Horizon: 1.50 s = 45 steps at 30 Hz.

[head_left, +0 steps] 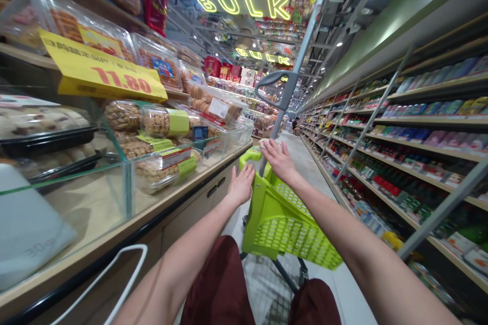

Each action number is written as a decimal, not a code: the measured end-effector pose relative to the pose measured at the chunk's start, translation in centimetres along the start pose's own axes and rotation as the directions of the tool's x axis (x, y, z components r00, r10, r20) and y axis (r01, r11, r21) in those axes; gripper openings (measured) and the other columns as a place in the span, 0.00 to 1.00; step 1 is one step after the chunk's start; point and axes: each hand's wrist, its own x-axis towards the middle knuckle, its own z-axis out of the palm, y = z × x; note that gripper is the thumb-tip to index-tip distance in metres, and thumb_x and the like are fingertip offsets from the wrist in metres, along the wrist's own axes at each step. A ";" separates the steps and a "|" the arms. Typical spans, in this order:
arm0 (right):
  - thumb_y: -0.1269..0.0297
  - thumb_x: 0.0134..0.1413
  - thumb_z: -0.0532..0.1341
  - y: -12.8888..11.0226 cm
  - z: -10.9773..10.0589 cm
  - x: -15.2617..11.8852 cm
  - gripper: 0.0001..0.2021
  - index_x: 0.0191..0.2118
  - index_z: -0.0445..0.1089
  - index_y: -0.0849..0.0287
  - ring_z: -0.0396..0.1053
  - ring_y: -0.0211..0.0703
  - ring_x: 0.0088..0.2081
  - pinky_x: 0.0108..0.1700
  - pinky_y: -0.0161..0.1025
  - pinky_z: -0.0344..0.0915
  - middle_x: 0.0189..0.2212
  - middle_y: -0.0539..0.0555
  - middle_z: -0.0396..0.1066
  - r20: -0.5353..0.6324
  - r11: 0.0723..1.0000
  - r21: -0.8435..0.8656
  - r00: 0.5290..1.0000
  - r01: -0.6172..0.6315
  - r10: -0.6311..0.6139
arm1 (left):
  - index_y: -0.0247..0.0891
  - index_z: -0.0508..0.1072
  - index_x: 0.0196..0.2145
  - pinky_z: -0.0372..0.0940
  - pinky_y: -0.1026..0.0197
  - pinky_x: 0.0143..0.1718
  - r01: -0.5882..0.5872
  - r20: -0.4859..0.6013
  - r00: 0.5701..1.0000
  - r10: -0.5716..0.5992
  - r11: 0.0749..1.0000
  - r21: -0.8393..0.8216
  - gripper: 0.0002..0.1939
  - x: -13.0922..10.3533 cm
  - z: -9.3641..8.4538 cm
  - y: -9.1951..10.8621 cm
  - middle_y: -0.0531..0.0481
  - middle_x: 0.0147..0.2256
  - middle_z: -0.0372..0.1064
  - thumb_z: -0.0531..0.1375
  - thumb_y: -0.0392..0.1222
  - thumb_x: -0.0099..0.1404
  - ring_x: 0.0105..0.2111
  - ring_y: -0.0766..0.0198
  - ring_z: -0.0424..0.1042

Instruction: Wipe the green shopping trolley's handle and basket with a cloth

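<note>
Both hands rest at the top of a bright green shopping cart [274, 223] in the middle of the view. My left hand [241, 185] lies on the near left part of the cart's green handle [249, 156], its fingers apart and pointing forward. Farther right, my right hand [278, 157] reaches over the handle's right side with spread fingers; a small pale thing shows beside its fingertips, too small to name. A grey pole [305, 51] with a dark grey loop grip [276, 89] rises from the cart between the hands.
Along the left runs a glass-edged counter [152, 198] with clear boxes of baked goods [163, 121] and a yellow price sign [102, 68]. Stocked shelves [430, 132] line the right. A floor aisle [301, 152] stretches ahead, with a person [295, 124] far off.
</note>
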 end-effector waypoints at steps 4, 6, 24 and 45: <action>0.74 0.57 0.47 0.6 -0.9 1.4 0.20 0.56 0.56 0.58 0.40 0.50 0.61 0.58 0.58 0.37 0.59 0.57 0.48 -0.003 0.994 0.023 0.995 -0.103 0.103 | 0.36 0.50 0.58 0.29 0.37 0.57 0.010 0.003 1.000 -0.009 1.000 -0.019 0.31 -0.1 0.1 0.1 0.44 0.61 0.41 0.48 0.34 0.55 0.61 0.55 0.36; 0.74 0.56 0.47 -0.6 -0.5 0.3 0.21 0.56 0.56 0.58 0.40 0.49 0.61 0.59 0.57 0.37 0.59 0.57 0.48 0.039 0.997 0.038 0.997 -0.073 0.071 | 0.36 0.49 0.58 0.29 0.37 0.57 0.018 0.009 1.000 -0.018 1.000 -0.025 0.31 -0.1 0.0 0.1 0.44 0.61 0.40 0.48 0.34 0.55 0.61 0.55 0.35; 0.78 0.54 0.48 -12.8 5.0 -10.9 0.22 0.55 0.58 0.57 0.45 0.48 0.60 0.56 0.53 0.51 0.57 0.57 0.52 0.231 0.916 0.233 0.934 -0.326 0.273 | 0.30 0.48 0.58 0.32 0.39 0.57 0.081 0.066 0.995 -0.079 0.996 -0.035 0.33 -4.9 2.8 1.5 0.42 0.61 0.40 0.47 0.33 0.53 0.61 0.56 0.37; 0.71 0.52 0.45 -13.5 1.8 -12.9 0.25 0.57 0.52 0.65 0.51 0.51 0.57 0.52 0.50 0.56 0.57 0.64 0.51 0.150 0.608 0.356 0.686 -0.710 0.712 | 0.34 0.70 0.34 0.64 0.62 0.31 0.424 0.527 0.808 -0.263 -0.361 -0.831 0.16 -3.9 2.6 8.4 0.50 0.26 0.70 0.50 0.47 0.56 0.25 0.66 0.69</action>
